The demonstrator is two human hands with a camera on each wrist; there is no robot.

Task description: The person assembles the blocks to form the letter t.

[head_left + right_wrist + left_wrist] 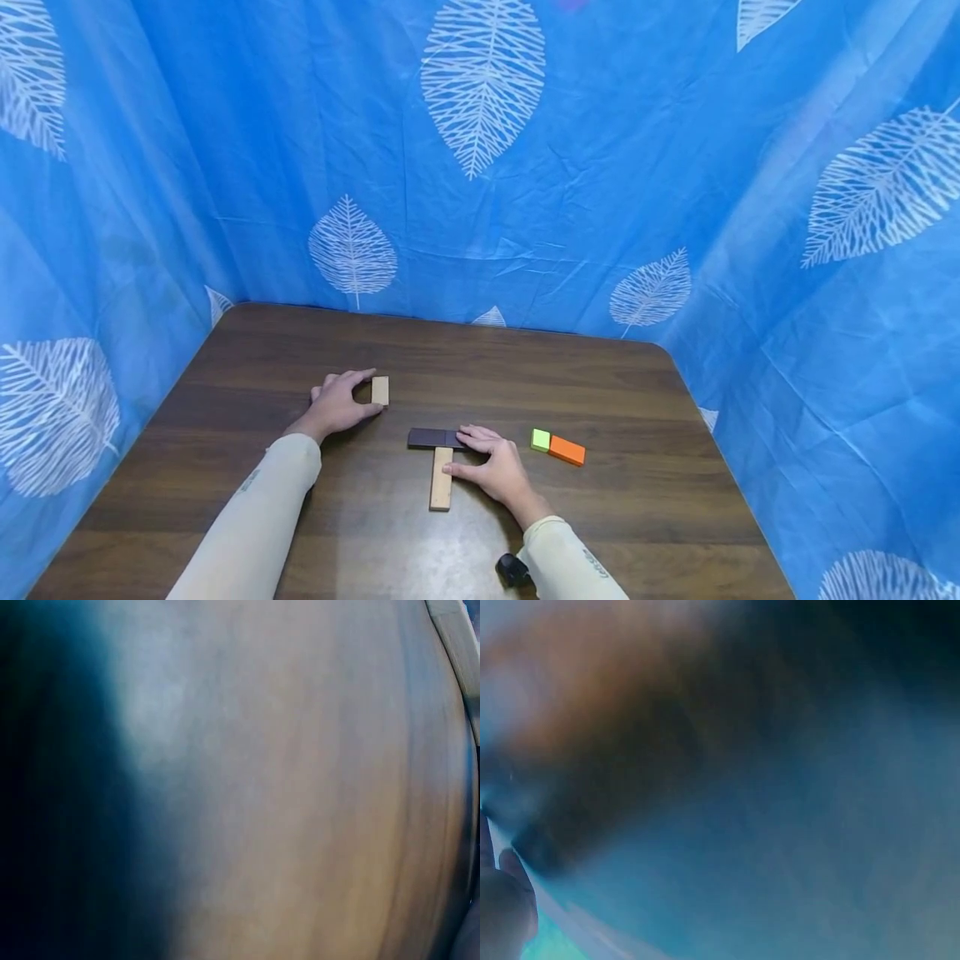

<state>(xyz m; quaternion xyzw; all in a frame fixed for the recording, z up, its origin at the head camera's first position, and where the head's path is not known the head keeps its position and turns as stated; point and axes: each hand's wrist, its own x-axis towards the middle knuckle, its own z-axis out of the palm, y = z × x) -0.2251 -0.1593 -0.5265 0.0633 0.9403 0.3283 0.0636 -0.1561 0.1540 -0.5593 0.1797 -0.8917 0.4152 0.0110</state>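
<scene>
Short wooden block point(380, 390): pale, plain wood, rectangular, lying flat on the brown table point(615, 392), long side running away from the viewer. Sits left of centre; the left hand point(337, 405) has thumb and forefinger against its left side.

Dark block point(433, 438): flat, dark brown-grey rectangle, lying crosswise at mid-table. Its right end sits under the fingers of the right hand point(491, 464).

Long wooden block point(441, 478): pale wood, narrow, lying flat, far end butted against the dark block's near edge, the two forming a T. The right thumb touches its right side near the far end.

Both wrist views are too blurred to add detail.
</scene>
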